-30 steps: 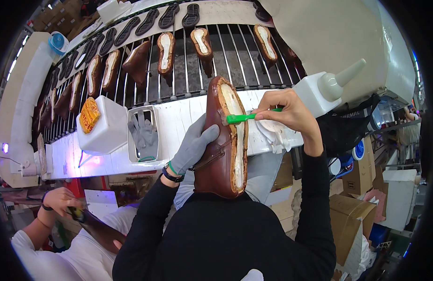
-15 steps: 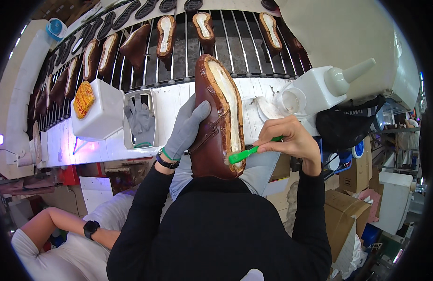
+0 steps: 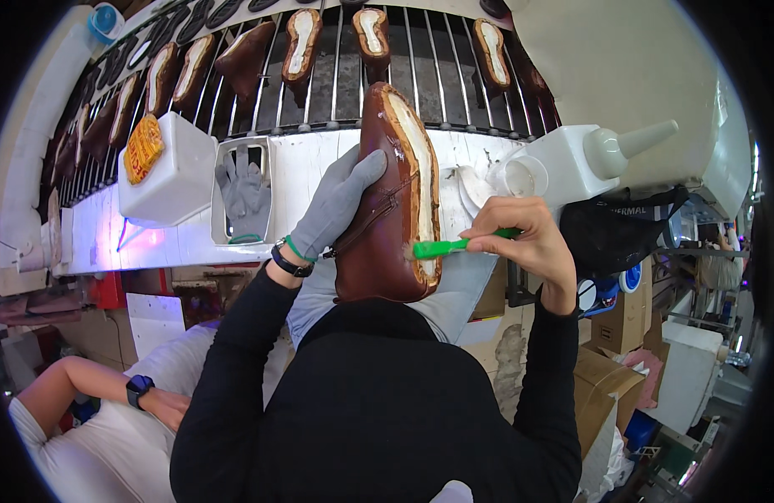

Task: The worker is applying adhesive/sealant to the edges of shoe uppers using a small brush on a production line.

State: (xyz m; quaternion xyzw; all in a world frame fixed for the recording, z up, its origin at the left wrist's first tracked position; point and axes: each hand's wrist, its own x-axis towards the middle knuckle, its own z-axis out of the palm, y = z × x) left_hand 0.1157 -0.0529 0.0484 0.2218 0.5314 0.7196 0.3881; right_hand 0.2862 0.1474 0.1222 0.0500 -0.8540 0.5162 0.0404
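My left hand [image 3: 341,197], in a grey glove, grips a dark brown leather boot [image 3: 374,247] by its side, thumb over the edge. The boot is held nearly upright above my lap. Its underside faces right, with a cream-white strip [image 3: 420,151] framed by a tan rim. Between the bare fingers of my right hand [image 3: 525,243] is a small green brush [image 3: 441,248], shaped like a toothbrush. The bristle end is at the rim of the underside, near the boot's lower end; whether it touches is hard to tell.
Behind the white bench [image 3: 311,159], a bar rack [image 3: 336,92] carries several similar boots. On the bench stand a white jug [image 3: 173,189] with a yellow packet, a tray [image 3: 271,201] of grey gloves, a clear cup [image 3: 525,176] and a white nozzle bottle [image 3: 563,163]. Another person's arm [image 3: 102,381] is at lower left.
The green brush has moved up along the boot's underside, away from its lower end. My left hand keeps its hold on the boot. The whole view has shifted slightly.
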